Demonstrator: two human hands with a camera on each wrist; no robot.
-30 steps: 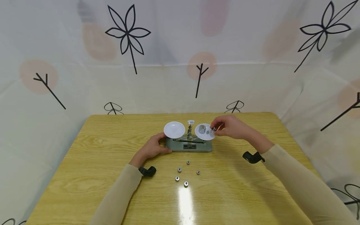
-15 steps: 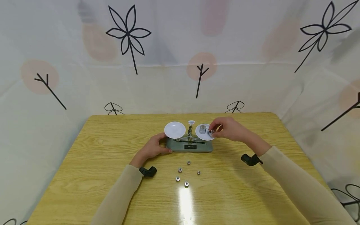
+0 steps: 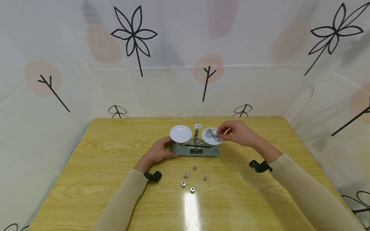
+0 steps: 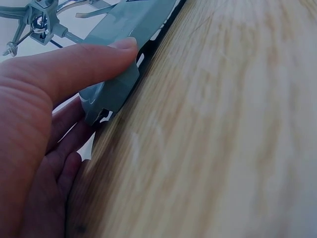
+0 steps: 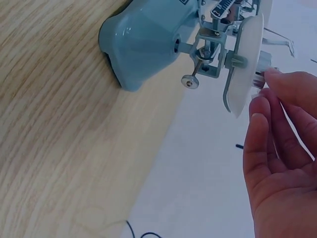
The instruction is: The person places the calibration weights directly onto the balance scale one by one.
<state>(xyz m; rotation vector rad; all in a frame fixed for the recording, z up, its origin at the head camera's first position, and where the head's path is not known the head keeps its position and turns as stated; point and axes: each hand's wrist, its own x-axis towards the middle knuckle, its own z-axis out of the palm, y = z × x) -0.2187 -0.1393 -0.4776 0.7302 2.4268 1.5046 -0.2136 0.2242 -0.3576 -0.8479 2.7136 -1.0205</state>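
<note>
A green-based balance scale (image 3: 195, 149) stands on the table, with a white left pan (image 3: 180, 133) and a white right pan (image 3: 207, 140). My left hand (image 3: 157, 151) grips the left end of its base, thumb on the front and fingers round the back. On the right pan sit a large metal weight (image 3: 209, 133) and a smaller metal weight (image 3: 217, 138); a tiny weight beside them is partly hidden. My right hand (image 3: 237, 132) is at that pan's right edge, thumb and fingertips slightly parted right beside the smaller weight. In the right wrist view the fingertips (image 5: 260, 105) partly cover it.
Several small metal weights, among them a front one (image 3: 192, 190) and a right one (image 3: 205, 177), stand apart on the wooden table (image 3: 95, 179) before the scale. A patterned cloth (image 3: 167, 93) hangs behind the table and along its sides.
My right hand has lowered the smaller weight onto the right pan beside the large one, and its fingers have shifted slightly right from it. The left hand has stayed on the base.
</note>
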